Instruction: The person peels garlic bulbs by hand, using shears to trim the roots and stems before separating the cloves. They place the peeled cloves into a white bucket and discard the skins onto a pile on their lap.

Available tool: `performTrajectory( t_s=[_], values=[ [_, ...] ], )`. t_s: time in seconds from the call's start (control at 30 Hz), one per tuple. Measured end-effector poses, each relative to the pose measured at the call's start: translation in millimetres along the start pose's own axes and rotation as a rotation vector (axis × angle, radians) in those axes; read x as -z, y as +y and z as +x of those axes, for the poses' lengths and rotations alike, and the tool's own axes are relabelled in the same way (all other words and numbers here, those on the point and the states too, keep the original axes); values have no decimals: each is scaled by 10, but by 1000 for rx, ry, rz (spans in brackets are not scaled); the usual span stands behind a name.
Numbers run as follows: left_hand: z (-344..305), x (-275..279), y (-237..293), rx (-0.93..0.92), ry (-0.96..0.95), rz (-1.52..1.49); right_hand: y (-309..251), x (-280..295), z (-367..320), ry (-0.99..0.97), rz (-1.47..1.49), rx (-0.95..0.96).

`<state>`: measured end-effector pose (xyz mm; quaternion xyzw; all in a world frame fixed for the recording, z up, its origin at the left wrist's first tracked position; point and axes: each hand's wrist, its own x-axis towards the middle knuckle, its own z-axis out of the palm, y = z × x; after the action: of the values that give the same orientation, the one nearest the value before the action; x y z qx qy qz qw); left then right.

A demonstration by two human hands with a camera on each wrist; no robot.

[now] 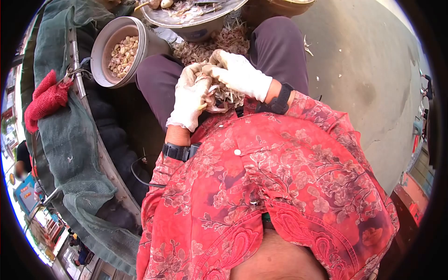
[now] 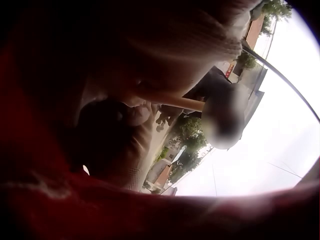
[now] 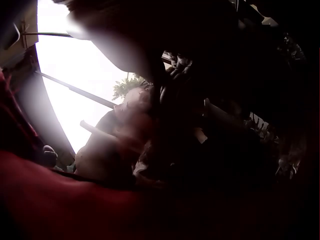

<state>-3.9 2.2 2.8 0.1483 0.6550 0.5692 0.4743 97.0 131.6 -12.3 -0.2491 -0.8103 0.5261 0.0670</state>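
Both hands wear white, soiled gloves and meet above the lap. The left hand (image 1: 186, 95) curls its fingers round garlic (image 1: 199, 73), largely hidden by the gloves. From the other side the right hand (image 1: 240, 74) pinches the same garlic with bent fingers. A pale stem (image 2: 185, 102) juts out between the hands in the left wrist view, and a similar stem (image 3: 97, 131) shows in the dark right wrist view. Papery garlic skins (image 1: 228, 97) lie on the lap just under the hands. A small yellowish piece (image 1: 202, 107) shows by the left palm.
A white bucket (image 1: 99, 58) with peeled cloves (image 1: 123, 56) stands beyond the left knee. A metal basin (image 1: 161, 21) of garlic and skins is ahead, with a husk heap (image 1: 219, 44) between the knees. Green netting (image 1: 86, 158) on a rail and a red mesh bag (image 1: 46, 100) are at left.
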Motion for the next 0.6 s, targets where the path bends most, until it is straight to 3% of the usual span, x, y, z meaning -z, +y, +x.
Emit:
performTrajectory(
  t_s=[0.07, 0.23, 0.43, 0.5, 0.53, 0.6],
  values=[
    [4, 40, 18, 96, -32, -163, -23, -5, -7, -76, 466, -268],
    [6, 105, 10, 197, -38, -166, -100, 23, -20, -73, 604, -441],
    [-1, 98, -8, 233, -136, -162, -44, 8, -15, -131, 558, -395],
    [-45, 84, 0, 235, -114, -108, -101, 42, -35, -123, 310, -221],
    [-39, 84, -13, 226, -119, -117, -9, 15, -18, -80, 68, -19],
    [-51, 98, -11, 215, -122, -124, 26, 1, -16, -84, 28, 64]
  ],
)
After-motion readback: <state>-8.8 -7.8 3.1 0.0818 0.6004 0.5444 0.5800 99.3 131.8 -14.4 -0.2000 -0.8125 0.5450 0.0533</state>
